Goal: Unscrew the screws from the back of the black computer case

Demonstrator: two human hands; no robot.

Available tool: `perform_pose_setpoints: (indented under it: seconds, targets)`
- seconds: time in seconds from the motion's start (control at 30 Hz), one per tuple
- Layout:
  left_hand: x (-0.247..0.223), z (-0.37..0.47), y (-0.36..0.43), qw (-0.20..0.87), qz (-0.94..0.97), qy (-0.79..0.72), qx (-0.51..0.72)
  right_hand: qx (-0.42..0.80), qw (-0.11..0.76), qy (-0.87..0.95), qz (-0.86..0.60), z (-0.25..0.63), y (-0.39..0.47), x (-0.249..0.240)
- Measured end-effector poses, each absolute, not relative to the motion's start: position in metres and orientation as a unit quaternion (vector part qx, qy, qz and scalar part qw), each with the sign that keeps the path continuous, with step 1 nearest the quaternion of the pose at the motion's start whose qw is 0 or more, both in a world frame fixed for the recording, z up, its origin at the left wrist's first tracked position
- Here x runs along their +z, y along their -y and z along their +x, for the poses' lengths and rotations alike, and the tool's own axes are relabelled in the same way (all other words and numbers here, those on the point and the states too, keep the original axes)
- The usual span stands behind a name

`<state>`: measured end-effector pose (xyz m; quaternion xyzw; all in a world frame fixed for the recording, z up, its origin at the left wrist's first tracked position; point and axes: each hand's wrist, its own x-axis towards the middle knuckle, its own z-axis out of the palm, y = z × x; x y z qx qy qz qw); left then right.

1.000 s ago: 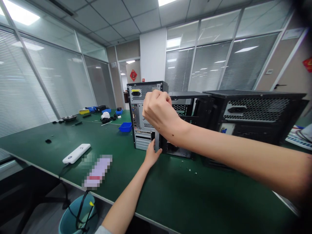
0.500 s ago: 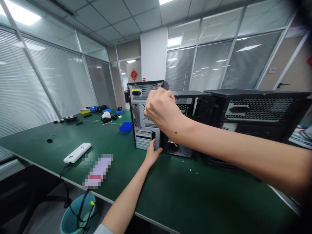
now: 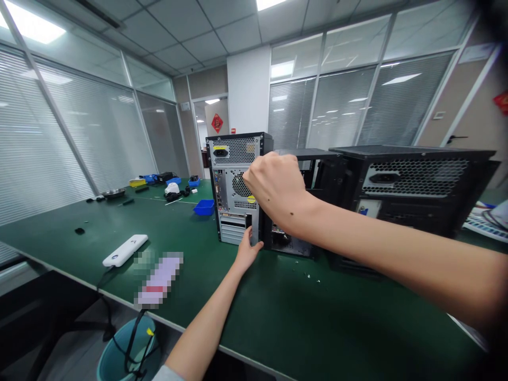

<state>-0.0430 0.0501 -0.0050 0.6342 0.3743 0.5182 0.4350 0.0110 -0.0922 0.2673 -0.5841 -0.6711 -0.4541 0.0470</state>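
Note:
A computer case (image 3: 238,152) stands upright with its rear toward me, showing the power socket, ports and slot covers. My left hand (image 3: 248,253) rests low on that rear, beside the slot covers (image 3: 233,233), its thumb spread away from the fingers. Higher up, my right hand (image 3: 275,182) is closed in a fist in front of the case's right edge. Its fingertips face away from me, so whatever they hold is hidden. Behind the right forearm an open black case (image 3: 296,248) shows part of its inside.
Another black case (image 3: 420,177) stands at the right. Small metal bits (image 3: 308,276) lie on the green table (image 3: 337,328). Left are a blue tray (image 3: 204,207), a white power bank (image 3: 125,250) and a blurred purple item (image 3: 162,278). A teal bin (image 3: 105,352) is below the table edge.
My right fist has moved slightly down and right, uncovering more of the case's rear grille and a yellow sticker. My left hand stays at the same spot on the case.

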Motion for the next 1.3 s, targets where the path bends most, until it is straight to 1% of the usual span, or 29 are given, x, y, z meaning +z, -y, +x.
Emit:
perform_pose_setpoints:
  seconds: [0.27,0.53,0.7,0.97,1.07,1.23,1.3]
  targets:
    - [-0.001,-0.044,-0.047,0.435,0.639,-0.379,0.509,-0.407,0.085,0.666,-0.619,0.003,0.092,0.265]
    - [0.010,-0.046,-0.039,0.417,0.651,-0.394,0.497,-0.421,0.084,0.653,-0.624,0.002,0.091,0.262]
    - [0.009,-0.046,-0.040,0.421,0.649,-0.386,0.504,-0.433,0.089,0.634,-0.634,0.007,0.097,0.254]
    - [0.004,-0.046,-0.044,0.415,0.653,-0.375,0.511,-0.461,0.038,0.639,-0.615,0.009,0.101,0.247]
    - [0.003,-0.047,-0.044,0.408,0.655,-0.382,0.508,-0.500,0.030,0.639,-0.584,0.009,0.099,0.247]
    - [0.002,-0.047,-0.046,0.408,0.663,-0.381,0.499,-0.627,0.006,0.605,-0.490,0.010,0.097,0.243]
    - [0.003,-0.046,-0.046,0.407,0.661,-0.381,0.502,-0.660,0.010,0.594,-0.460,0.010,0.098,0.242]
